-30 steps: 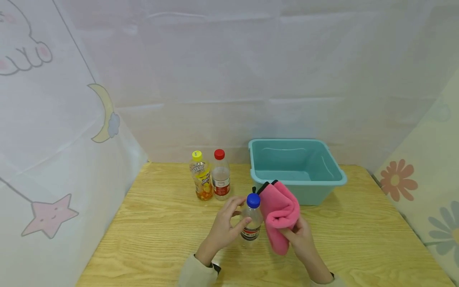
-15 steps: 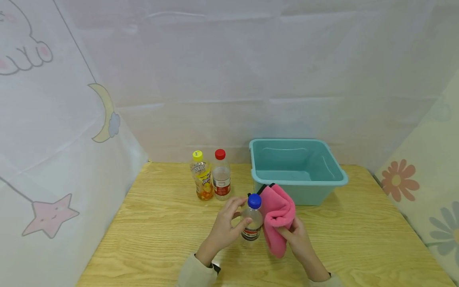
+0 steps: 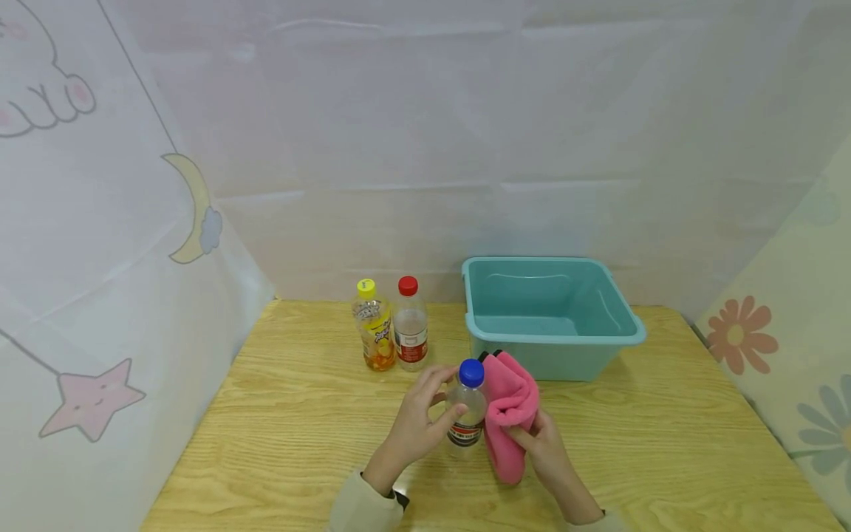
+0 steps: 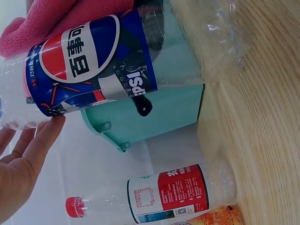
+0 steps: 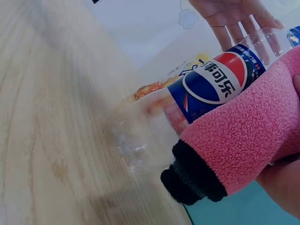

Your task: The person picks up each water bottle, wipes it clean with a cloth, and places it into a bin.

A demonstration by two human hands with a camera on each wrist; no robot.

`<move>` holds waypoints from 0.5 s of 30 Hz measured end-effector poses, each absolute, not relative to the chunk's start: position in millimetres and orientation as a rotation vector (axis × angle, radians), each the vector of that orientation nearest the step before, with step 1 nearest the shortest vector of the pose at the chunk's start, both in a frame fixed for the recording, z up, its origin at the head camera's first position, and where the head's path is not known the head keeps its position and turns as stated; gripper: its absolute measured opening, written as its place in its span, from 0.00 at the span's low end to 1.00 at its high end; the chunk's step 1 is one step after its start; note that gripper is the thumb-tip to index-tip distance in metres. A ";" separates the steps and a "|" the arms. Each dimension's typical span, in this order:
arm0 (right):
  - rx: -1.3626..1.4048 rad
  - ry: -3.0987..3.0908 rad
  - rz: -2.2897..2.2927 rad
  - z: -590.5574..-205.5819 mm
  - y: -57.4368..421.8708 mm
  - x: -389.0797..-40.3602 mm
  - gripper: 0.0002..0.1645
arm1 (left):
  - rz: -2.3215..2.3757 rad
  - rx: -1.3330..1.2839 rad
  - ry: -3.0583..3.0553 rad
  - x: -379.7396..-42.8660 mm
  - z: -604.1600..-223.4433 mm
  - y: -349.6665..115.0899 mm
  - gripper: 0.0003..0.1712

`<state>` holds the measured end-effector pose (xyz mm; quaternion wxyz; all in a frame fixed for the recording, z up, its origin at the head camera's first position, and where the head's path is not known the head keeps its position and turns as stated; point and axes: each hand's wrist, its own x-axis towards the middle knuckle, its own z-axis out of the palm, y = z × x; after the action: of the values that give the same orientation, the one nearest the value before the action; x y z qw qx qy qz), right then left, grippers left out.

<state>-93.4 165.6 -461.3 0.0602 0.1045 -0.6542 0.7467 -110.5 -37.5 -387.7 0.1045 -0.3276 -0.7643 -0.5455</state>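
A clear Pepsi bottle with a blue cap stands upright on the wooden table. My left hand holds it from the left around its upper part, thumb in front. In the left wrist view its blue, red and white label shows. A folded pink towel with black edging is gripped in my right hand, thumb in front, other fingers mostly hidden. The towel lies against the bottle's right side; in the right wrist view the towel covers part of the label.
A teal plastic bin stands behind the towel at the back right. To the back left are a red-capped bottle and a yellow-capped bottle with orange contents. A printed cloth backdrop encloses the table.
My right hand and the towel have moved down along the bottle and slightly left. The left hand and the bottle have stayed nearly still.
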 end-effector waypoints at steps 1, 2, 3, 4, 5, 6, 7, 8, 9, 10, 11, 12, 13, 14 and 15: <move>0.300 -1.988 2.260 -462.8 165.6 -93.1 0.21 | -1.606 -0.966 -2.251 -110.4 -387.9 -37.5 0.25; 0.282 -1.993 2.259 -464.3 165.4 -92.9 0.21 | -1.603 -0.967 -2.249 -110.4 -388.2 -37.5 0.25; 0.262 -2.001 2.261 -466.0 165.2 -92.6 0.21 | -1.601 -0.967 -2.249 -110.3 -388.6 -37.6 0.25; 0.236 -2.012 2.261 -467.5 164.7 -92.4 0.20 | -1.601 -0.964 -2.250 -110.1 -388.8 -37.7 0.25; 0.215 -2.024 2.260 -469.0 164.4 -92.2 0.19 | -1.598 -0.965 -2.247 -110.1 -389.4 -37.7 0.25; 0.185 -2.040 2.260 -470.5 164.1 -92.1 0.18 | -1.598 -0.962 -2.248 -110.1 -389.9 -37.7 0.25; 0.162 -2.054 2.261 -471.9 163.8 -92.2 0.17 | -1.599 -0.961 -2.246 -110.1 -390.5 -37.7 0.25; 0.155 -2.066 2.262 -473.2 163.7 -92.5 0.16 | -1.598 -0.960 -2.245 -110.1 -391.1 -37.7 0.25; 0.147 -2.083 2.263 -474.6 164.0 -92.8 0.15 | -1.599 -0.958 -2.244 -110.1 -391.6 -37.7 0.25; 0.151 -2.100 2.263 -475.8 164.4 -93.4 0.16 | -1.598 -0.958 -2.242 -110.2 -392.1 -37.7 0.25; 0.161 -2.116 2.265 -477.0 165.0 -94.1 0.17 | -1.598 -0.958 -2.241 -110.2 -392.5 -37.6 0.25; 0.180 -2.134 2.269 -478.1 165.8 -94.8 0.18 | -1.599 -0.956 -2.242 -110.2 -392.7 -37.6 0.25; 0.206 -2.150 2.274 -479.2 166.8 -95.6 0.20 | -1.597 -0.958 -2.240 -110.2 -392.9 -37.5 0.25; 0.225 -2.169 2.278 -480.3 167.8 -96.2 0.21 | -1.596 -0.958 -2.238 -110.3 -392.9 -37.3 0.25; 0.242 -2.190 2.283 -481.3 168.9 -96.8 0.22 | -1.594 -0.960 -2.234 -110.3 -392.9 -37.1 0.25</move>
<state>-96.8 168.9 -481.3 -0.0156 0.0761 -0.6901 0.7195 -110.3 -37.1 -392.9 0.1167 -0.3279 -0.7631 -0.5445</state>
